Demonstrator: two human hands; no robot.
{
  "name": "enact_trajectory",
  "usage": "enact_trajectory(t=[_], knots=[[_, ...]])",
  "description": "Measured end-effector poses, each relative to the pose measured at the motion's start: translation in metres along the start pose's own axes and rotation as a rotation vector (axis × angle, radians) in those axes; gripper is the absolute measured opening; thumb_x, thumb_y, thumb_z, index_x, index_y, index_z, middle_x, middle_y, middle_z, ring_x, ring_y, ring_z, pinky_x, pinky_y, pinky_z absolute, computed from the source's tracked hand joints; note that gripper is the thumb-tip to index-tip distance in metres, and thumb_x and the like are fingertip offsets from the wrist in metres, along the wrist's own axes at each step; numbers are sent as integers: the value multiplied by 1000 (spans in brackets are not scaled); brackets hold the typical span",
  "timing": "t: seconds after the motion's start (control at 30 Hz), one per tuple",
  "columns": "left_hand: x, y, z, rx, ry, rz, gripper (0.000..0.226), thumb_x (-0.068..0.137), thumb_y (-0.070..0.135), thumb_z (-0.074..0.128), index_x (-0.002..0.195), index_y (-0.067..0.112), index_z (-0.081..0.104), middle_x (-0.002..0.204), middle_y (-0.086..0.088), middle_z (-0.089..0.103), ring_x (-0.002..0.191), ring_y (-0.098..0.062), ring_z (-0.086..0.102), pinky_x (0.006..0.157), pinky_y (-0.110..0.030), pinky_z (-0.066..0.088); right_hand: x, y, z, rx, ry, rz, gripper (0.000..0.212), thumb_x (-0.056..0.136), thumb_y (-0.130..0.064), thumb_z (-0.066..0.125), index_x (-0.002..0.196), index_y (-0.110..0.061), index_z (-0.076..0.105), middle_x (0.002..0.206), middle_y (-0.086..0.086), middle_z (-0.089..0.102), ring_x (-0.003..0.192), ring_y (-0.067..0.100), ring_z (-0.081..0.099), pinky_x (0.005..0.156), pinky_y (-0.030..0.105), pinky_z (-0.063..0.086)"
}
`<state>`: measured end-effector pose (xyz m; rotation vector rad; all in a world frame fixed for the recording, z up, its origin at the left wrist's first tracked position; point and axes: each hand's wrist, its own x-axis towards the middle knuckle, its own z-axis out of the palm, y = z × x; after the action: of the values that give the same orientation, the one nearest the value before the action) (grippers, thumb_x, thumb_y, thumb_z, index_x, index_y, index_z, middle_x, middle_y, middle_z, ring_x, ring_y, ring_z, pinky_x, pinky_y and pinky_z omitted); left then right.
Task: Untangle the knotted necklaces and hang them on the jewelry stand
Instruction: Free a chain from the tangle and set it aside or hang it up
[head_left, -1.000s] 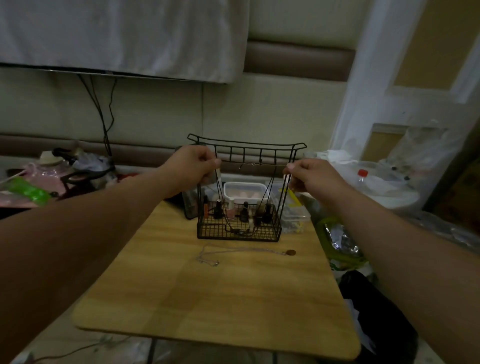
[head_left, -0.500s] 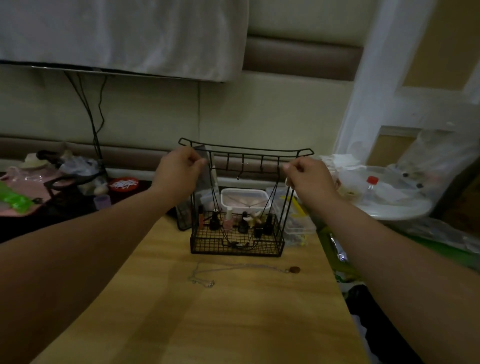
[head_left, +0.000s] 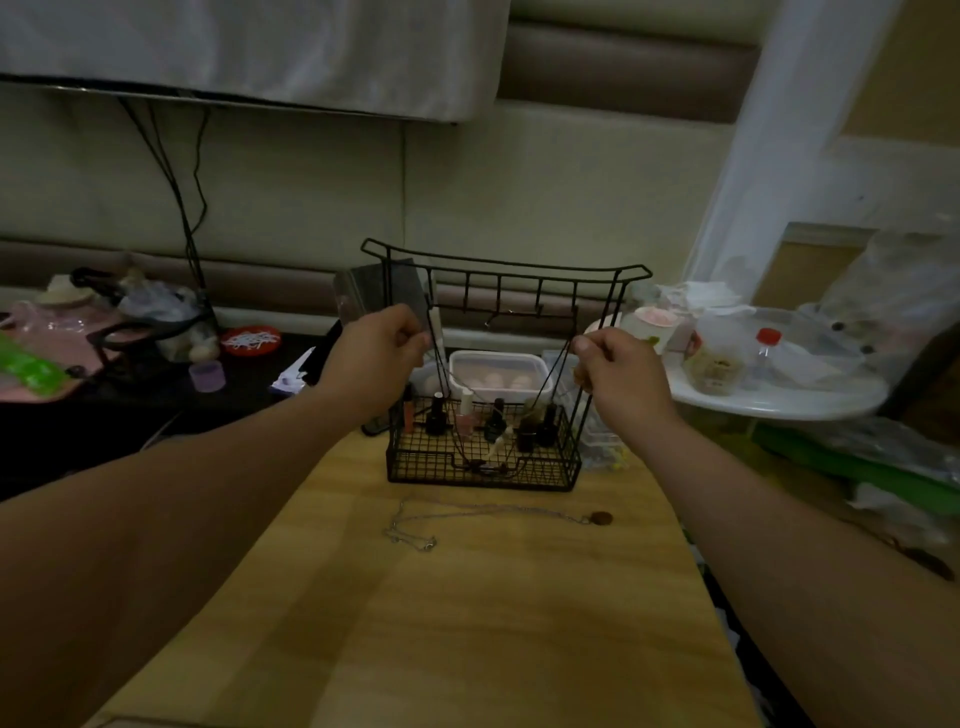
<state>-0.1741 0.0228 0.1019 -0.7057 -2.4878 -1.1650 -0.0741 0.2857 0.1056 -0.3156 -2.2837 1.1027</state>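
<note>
A black wire jewelry stand (head_left: 506, 266) with a hook rail and a basket base stands at the far end of the wooden table (head_left: 467, 623). My left hand (head_left: 376, 358) and my right hand (head_left: 618, 371) each pinch one end of a dark cord necklace (head_left: 485, 464). Its loop sags in front of the basket, below the hooks. A thin silver chain necklace (head_left: 415, 530) with a brown pendant (head_left: 602, 517) lies loose on the table in front of the stand.
Several nail polish bottles (head_left: 493, 415) stand in the basket. A clear lidded box (head_left: 498, 369) sits behind it. A round white side table (head_left: 779, 395) with a bottle and bags stands at the right. Clutter covers a dark surface (head_left: 156, 395) at the left.
My hands have dropped from the stand's top rail to just below the hook rail, still holding the cord ends. The view has tilted down a little.
</note>
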Motion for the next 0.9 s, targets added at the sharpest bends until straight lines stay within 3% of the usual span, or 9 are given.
enact_trajectory(t=[0.2, 0.27, 0.4, 0.47, 0.53, 0.7, 0.8, 0.9], knots=[[-13, -1, 0, -24, -4, -31, 16, 102, 36, 64, 107, 21, 64, 88, 6, 65, 77, -8, 61, 62, -29, 47, -12, 15, 2, -4, 33, 26, 21, 105, -37, 53, 104, -20, 66, 94, -2, 69, 88, 17, 65, 74, 33, 51], [-30, -6, 5, -21, 8, -51, 17, 101, 38, 65, 104, 21, 62, 85, 6, 64, 77, -7, 60, 61, -29, 46, -27, 27, 7, -58, 24, 62, 20, 105, -35, 53, 100, -20, 64, 93, -2, 66, 88, 18, 64, 71, 33, 49], [-75, -20, 28, 75, -151, -63, 8, 102, 30, 62, 95, 27, 61, 86, 8, 63, 77, -8, 60, 59, -28, 44, -71, 59, 24, -253, -161, 63, 16, 104, -28, 56, 95, -20, 66, 91, -2, 66, 85, 15, 61, 67, 32, 46], [-92, -31, 42, 201, -325, -49, 6, 101, 30, 62, 98, 25, 66, 95, 5, 65, 84, -14, 63, 69, -36, 55, -90, 68, 36, -370, -307, 12, 13, 102, -25, 58, 102, -21, 70, 100, -2, 68, 93, 17, 62, 77, 35, 52], [-102, -39, 52, 369, -439, -22, 11, 99, 33, 61, 101, 24, 67, 104, 1, 63, 88, -18, 61, 76, -37, 57, -102, 69, 48, -455, -421, -62, 16, 100, -22, 57, 107, -22, 72, 107, -3, 68, 98, 17, 62, 84, 38, 54], [-111, -42, 62, 531, -514, 3, 23, 96, 45, 62, 107, 25, 58, 108, 2, 52, 95, -19, 54, 75, -36, 51, -115, 50, 78, -562, -564, -284, 20, 100, -27, 54, 114, -23, 69, 110, -3, 62, 105, 19, 57, 86, 36, 50], [-108, -38, 65, 564, -552, 47, 14, 99, 35, 60, 106, 22, 59, 110, 0, 54, 94, -19, 53, 74, -34, 48, -120, 40, 94, -575, -596, -337, 27, 102, -27, 50, 124, -23, 65, 115, 0, 59, 108, 20, 54, 88, 38, 50], [-110, -37, 68, 566, -577, 108, 15, 101, 27, 55, 110, 17, 61, 111, -2, 56, 96, -20, 54, 77, -34, 47, -124, 33, 105, -552, -585, -361, 23, 102, -27, 50, 120, -21, 63, 113, 1, 56, 107, 21, 53, 84, 36, 48]])
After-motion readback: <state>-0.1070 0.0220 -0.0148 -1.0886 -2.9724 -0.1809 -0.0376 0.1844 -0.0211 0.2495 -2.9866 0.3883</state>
